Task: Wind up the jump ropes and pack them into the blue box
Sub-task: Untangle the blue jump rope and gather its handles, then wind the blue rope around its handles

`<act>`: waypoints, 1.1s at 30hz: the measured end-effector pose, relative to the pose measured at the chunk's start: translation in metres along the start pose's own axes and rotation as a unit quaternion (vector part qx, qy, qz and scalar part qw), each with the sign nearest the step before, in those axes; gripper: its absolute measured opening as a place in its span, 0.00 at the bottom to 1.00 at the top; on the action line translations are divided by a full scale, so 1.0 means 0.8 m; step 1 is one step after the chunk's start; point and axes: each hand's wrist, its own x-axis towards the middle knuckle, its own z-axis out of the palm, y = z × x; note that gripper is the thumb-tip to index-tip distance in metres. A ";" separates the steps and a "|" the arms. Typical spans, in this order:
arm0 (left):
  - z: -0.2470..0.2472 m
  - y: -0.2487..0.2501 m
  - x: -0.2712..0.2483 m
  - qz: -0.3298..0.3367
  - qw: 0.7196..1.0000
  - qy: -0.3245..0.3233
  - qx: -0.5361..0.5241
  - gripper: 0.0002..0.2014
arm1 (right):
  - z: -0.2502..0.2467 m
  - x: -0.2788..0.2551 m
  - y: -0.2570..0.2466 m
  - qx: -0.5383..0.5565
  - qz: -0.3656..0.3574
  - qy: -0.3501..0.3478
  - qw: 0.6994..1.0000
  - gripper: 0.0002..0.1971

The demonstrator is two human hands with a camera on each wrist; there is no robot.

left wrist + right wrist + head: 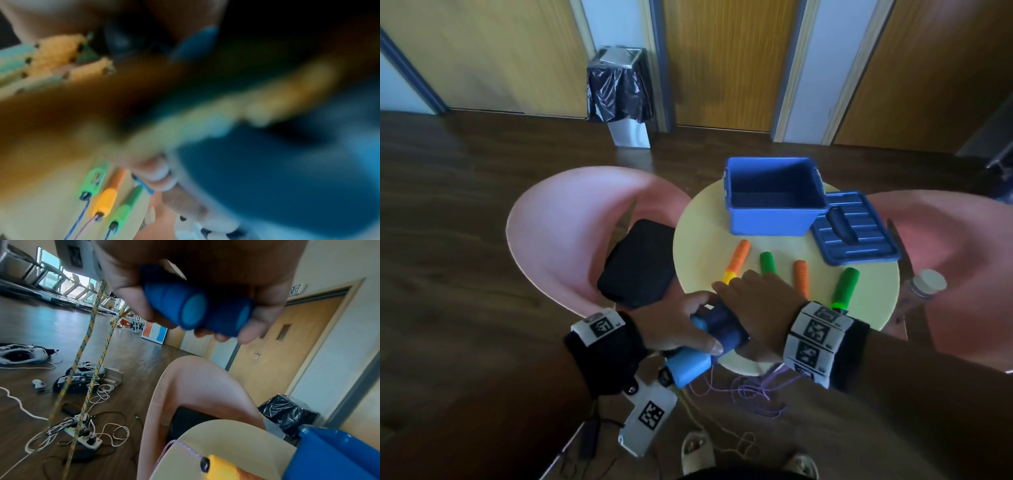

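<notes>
Two blue handles (717, 330) side by side, gripped by left hand (674, 325), long axes near-left to far-right. Right hand (760, 294) fingers extended over them. Two orange handles (738, 260), two green handles (767, 262) pointing toward far blue box (774, 219).

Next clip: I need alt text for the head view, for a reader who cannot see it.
Over a round yellow table, the left hand grips a pair of blue jump-rope handles, the right hand across them. Orange and green handles lie before an open, empty blue box, its lid alongside.
</notes>
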 end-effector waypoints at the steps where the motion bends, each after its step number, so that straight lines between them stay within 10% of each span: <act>1: -0.007 0.002 -0.004 0.005 1.000 0.018 -0.003 0.37 | -0.008 0.005 -0.006 -0.006 0.012 0.015 1.000 0.36; 7: -0.034 -0.002 -0.037 0.056 0.971 0.198 -0.123 0.16 | -0.038 0.035 -0.018 -0.011 0.156 0.011 0.988 0.22; 15: -0.035 -0.004 -0.047 0.095 0.891 0.418 -0.147 0.06 | -0.062 0.057 -0.043 0.014 0.113 0.017 0.993 0.17; 33: -0.062 0.046 -0.022 0.123 0.892 0.419 -0.118 0.05 | -0.084 0.069 -0.031 0.045 0.151 0.062 0.986 0.18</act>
